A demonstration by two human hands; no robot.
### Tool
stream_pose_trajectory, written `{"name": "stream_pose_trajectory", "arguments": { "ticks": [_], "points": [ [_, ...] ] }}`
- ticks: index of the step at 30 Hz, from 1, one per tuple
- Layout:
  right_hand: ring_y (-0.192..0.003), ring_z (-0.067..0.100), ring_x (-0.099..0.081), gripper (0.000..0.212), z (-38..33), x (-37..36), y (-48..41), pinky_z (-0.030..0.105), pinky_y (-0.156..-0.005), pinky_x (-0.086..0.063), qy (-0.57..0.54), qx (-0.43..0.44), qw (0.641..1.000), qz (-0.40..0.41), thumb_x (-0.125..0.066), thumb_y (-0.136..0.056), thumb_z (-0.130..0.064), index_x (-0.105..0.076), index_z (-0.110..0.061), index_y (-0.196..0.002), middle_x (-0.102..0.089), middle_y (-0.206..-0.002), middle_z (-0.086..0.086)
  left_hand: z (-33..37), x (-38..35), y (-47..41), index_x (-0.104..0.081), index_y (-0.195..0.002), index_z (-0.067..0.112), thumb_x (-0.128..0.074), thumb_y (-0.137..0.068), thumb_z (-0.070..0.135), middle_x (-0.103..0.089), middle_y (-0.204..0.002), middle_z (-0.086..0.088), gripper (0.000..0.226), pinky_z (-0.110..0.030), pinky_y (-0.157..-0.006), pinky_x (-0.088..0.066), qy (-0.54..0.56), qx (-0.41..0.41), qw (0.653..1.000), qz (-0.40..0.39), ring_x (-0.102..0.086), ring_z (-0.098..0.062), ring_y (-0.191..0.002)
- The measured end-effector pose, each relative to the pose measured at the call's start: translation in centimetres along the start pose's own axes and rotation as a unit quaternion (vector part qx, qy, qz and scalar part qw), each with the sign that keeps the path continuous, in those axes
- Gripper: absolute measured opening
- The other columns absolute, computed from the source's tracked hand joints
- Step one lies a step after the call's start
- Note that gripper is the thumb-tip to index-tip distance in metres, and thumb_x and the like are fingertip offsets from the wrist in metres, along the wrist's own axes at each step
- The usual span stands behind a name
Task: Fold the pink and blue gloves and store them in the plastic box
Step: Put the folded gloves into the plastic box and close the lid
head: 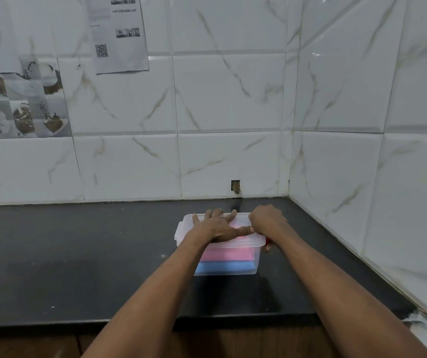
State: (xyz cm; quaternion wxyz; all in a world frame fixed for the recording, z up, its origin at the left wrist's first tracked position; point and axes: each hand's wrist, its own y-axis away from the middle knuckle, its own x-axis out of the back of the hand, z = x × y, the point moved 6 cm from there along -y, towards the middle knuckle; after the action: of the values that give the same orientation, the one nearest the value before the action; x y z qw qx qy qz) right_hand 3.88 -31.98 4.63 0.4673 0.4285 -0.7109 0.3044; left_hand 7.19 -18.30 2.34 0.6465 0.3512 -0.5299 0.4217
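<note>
A clear plastic box (255,257) stands on the black counter with its clear lid (248,242) on top. Through its wall I see the folded pink glove (229,254) lying on the folded blue glove (225,267). My left hand (217,226) lies flat on the lid, fingers spread and straight, pressing down. My right hand (268,219) is at the lid's right edge with its fingers curled over the rim. A small red piece (267,240) shows at the box's right side, under my right wrist.
The black counter (78,254) runs left and toward me, ending at a front edge (233,320). Tiled walls meet in a corner (288,192) just behind and right of the box. Papers (119,34) hang on the back wall.
</note>
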Motion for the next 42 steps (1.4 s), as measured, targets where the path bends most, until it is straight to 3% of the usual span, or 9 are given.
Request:
{"name": "stream_pose_trajectory", "arguments": {
  "ticks": [4, 10, 14, 17, 20, 22, 25, 29, 42],
  "points": [
    [-0.106, 0.031, -0.06, 0.027, -1.5, 0.0, -0.3, 0.035, -0.069, -0.051, 0.082, 0.071, 0.993, 0.041, -0.054, -0.09, -0.011, -0.062, -0.005, -0.115, -0.06, -0.12, 0.015, 0.0, -0.1, -0.2, -0.01, -0.153, 0.04, -0.033, -0.076, 0.085, -0.007, -0.163, -0.002, 0.091, -0.067, -0.113, 0.006, 0.01, -0.002, 1.0, -0.001, 0.003, -0.027, -0.15],
    [-0.102, 0.03, -0.064, 0.031, -2.1, -0.1, 0.8, 0.036, -0.071, -0.05, 0.183, 0.123, 0.967, 0.124, -0.043, -0.092, -0.005, -0.064, -0.007, -0.115, -0.066, -0.114, 0.013, -0.1, 0.8, 0.5, -0.021, -0.153, 0.03, -0.031, -0.096, 0.037, -0.013, -0.163, -0.002, 0.059, -0.063, -0.114, 0.01, 0.087, -0.014, 0.996, 0.013, -0.002, -0.021, -0.151],
    [-0.106, 0.033, -0.06, 0.03, -4.6, -0.5, 1.8, 0.038, -0.082, -0.046, 0.117, 0.262, 0.946, 0.148, -0.038, -0.095, -0.006, -0.056, -0.001, -0.118, -0.064, -0.117, 0.018, -0.9, 1.6, 1.2, -0.007, -0.155, 0.019, -0.03, -0.091, 0.003, -0.026, -0.159, -0.01, 0.071, -0.046, -0.121, -0.005, 0.208, 0.002, 0.977, 0.051, -0.019, -0.024, -0.148],
    [-0.121, 0.036, -0.051, 0.036, -7.3, -2.9, 2.6, 0.039, -0.091, -0.042, 0.055, 0.349, 0.935, 0.014, -0.034, -0.101, -0.019, -0.052, -0.002, -0.127, -0.055, -0.13, 0.021, -2.3, 2.3, 1.5, 0.002, -0.155, 0.017, -0.034, -0.094, -0.003, -0.029, -0.157, -0.009, 0.075, -0.026, -0.104, -0.039, 0.451, 0.021, 0.886, 0.108, -0.039, -0.026, -0.137],
    [-0.148, 0.029, -0.015, 0.059, -7.8, -4.8, 1.6, 0.048, -0.118, -0.018, 0.096, 0.327, 0.938, -0.065, -0.025, -0.103, -0.041, -0.021, -0.011, -0.153, -0.018, -0.161, 0.012, -5.9, 3.4, 3.0, -0.03, -0.147, 0.009, -0.036, -0.091, -0.007, -0.049, -0.14, -0.013, 0.059, -0.017, -0.079, -0.044, 0.585, 0.11, 0.755, 0.276, -0.05, -0.017, -0.106],
    [-0.151, 0.024, -0.001, 0.063, -7.6, -5.3, 1.0, 0.047, -0.12, -0.006, 0.116, 0.312, 0.94, -0.076, -0.021, -0.102, -0.047, -0.009, -0.015, -0.155, -0.004, -0.164, 0.008, -9.6, 3.4, 4.0, -0.052, -0.124, 0.005, -0.048, -0.088, 0.003, -0.062, -0.113, -0.016, 0.037, -0.026, -0.07, -0.044, 0.558, 0.191, 0.717, 0.37, -0.056, -0.023, -0.086],
    [-0.151, 0.022, 0.001, 0.063, -7.5, -5.5, 0.8, 0.046, -0.12, -0.004, 0.116, 0.314, 0.939, -0.079, -0.02, -0.102, -0.047, -0.007, -0.016, -0.155, -0.002, -0.164, 0.007, -12.3, 1.0, 4.5, -0.056, -0.093, 0.003, -0.064, -0.083, 0.026, -0.054, -0.072, -0.011, 0.026, -0.023, -0.05, -0.042, 0.586, 0.247, 0.742, 0.21, -0.05, -0.022, -0.054],
    [-0.151, 0.022, 0.003, 0.063, -7.5, -5.7, 0.5, 0.047, -0.121, -0.003, 0.112, 0.31, 0.941, -0.08, -0.02, -0.102, -0.047, -0.006, -0.017, -0.155, -0.001, -0.164, 0.006, -12.1, -1.7, 4.7, -0.067, -0.098, 0.003, -0.064, -0.082, 0.058, -0.067, -0.087, -0.017, 0.057, -0.035, -0.063, -0.059, 0.569, 0.254, 0.782, 0.004, -0.065, -0.027, -0.07],
    [-0.151, 0.022, 0.005, 0.064, -7.5, -5.9, 0.3, 0.047, -0.12, -0.002, 0.115, 0.31, 0.94, -0.08, -0.019, -0.101, -0.049, -0.004, -0.018, -0.155, 0.003, -0.164, 0.006, -11.2, -1.4, 3.5, -0.061, -0.092, 0.008, -0.056, -0.09, 0.021, -0.068, -0.082, -0.009, 0.015, -0.028, -0.055, -0.054, 0.618, 0.22, 0.75, 0.086, -0.065, -0.021, -0.064]
  ]
}}
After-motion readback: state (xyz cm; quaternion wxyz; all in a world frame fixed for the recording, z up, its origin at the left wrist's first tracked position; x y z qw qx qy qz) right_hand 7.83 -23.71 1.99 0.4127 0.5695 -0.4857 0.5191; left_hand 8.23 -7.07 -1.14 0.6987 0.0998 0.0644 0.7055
